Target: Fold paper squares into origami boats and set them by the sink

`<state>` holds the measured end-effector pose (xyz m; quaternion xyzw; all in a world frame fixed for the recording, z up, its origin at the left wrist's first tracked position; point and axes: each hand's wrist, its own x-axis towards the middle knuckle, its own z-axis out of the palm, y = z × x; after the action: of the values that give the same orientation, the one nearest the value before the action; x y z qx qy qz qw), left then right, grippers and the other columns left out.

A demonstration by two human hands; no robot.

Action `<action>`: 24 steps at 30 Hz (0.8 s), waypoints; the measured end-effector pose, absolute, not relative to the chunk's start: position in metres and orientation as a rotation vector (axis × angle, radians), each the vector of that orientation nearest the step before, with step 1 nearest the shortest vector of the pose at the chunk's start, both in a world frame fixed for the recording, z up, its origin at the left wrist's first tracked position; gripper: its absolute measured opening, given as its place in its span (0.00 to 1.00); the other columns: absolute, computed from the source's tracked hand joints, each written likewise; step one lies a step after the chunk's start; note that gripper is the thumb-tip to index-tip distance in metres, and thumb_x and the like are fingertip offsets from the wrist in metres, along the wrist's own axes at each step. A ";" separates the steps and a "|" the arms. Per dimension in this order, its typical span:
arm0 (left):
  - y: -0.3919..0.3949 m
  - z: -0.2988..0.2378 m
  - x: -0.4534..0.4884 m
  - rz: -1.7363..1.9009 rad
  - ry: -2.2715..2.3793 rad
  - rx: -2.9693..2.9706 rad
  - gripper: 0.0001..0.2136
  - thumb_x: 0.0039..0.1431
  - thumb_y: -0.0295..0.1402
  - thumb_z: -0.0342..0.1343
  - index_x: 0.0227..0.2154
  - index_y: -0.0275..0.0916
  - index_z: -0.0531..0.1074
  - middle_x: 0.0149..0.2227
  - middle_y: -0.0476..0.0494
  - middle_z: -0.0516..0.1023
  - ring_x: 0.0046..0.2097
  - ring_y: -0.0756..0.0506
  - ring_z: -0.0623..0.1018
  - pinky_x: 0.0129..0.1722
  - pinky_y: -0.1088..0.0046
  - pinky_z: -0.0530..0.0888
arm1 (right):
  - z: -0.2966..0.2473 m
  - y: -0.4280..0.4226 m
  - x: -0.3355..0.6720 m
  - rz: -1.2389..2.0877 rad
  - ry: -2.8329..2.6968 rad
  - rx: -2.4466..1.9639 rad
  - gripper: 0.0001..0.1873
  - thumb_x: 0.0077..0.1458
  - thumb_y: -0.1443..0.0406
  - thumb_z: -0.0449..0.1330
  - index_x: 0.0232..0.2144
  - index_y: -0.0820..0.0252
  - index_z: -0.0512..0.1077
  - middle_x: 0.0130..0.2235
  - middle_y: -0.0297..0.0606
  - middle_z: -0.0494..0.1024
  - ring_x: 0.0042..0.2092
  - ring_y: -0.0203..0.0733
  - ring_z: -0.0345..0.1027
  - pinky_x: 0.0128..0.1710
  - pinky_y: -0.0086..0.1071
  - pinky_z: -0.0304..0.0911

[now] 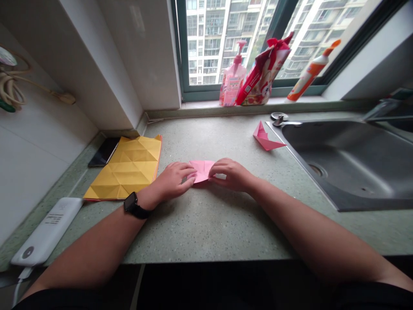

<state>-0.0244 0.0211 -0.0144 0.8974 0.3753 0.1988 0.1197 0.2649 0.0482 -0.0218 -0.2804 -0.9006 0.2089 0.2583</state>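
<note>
We hold a small piece of pink paper (203, 169) at the centre of the frame, flat-looking and creased, just above the speckled countertop (206, 228). Our left hand (177, 178) is nearly closed, thumb and bent fingertips drawn close together on the paper's left edge. Our right hand (229, 174) pinches the right edge, thumb tip against the fingertips, its other fingers curled.

Among the containers, we see a pink pump bottle (231, 86) on the sill at upper centre, a red bag (267, 73) leaning beside it, gathered at the top, and an orange-and-white bottle (308, 76) tilted at upper right; we cannot tell how full they are. At right, the steel sink (364, 163) shows a round drain (317, 170) in its floor.
</note>
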 end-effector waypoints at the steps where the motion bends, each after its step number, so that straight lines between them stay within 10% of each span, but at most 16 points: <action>1: 0.020 -0.013 -0.023 0.581 1.062 2.601 0.16 0.74 0.43 0.58 0.57 0.43 0.81 0.57 0.37 0.84 0.58 0.35 0.80 0.62 0.49 0.75 | -0.021 0.047 0.264 0.595 -2.447 -0.757 0.09 0.68 0.58 0.64 0.36 0.49 0.83 0.38 0.38 0.84 0.40 0.45 0.75 0.47 0.43 0.69; 6: 0.012 -0.008 -0.017 0.554 0.807 2.562 0.20 0.68 0.43 0.68 0.58 0.43 0.77 0.59 0.37 0.82 0.61 0.36 0.79 0.62 0.54 0.76 | -0.018 0.041 0.261 0.654 -2.419 -0.682 0.12 0.69 0.54 0.65 0.37 0.49 0.85 0.37 0.39 0.85 0.38 0.44 0.75 0.40 0.38 0.68; 10: 0.010 -0.006 -0.012 0.562 0.712 2.588 0.07 0.73 0.32 0.60 0.50 0.42 0.80 0.54 0.39 0.84 0.55 0.40 0.82 0.64 0.54 0.75 | -0.018 0.040 0.261 0.742 -2.433 -0.627 0.11 0.68 0.54 0.65 0.39 0.48 0.86 0.40 0.39 0.86 0.40 0.44 0.76 0.43 0.39 0.70; 24: 0.016 -0.006 -0.015 0.582 0.968 2.623 0.10 0.73 0.30 0.53 0.38 0.41 0.80 0.43 0.42 0.86 0.45 0.42 0.82 0.63 0.51 0.74 | -0.022 0.050 0.266 0.629 -2.450 -0.924 0.10 0.69 0.60 0.61 0.36 0.53 0.79 0.32 0.36 0.77 0.34 0.41 0.67 0.38 0.36 0.61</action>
<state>-0.0145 0.0158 -0.0060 0.9091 0.3354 0.2019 0.1425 0.2661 0.0499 -0.0224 -0.3345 -0.8870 0.2277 0.2226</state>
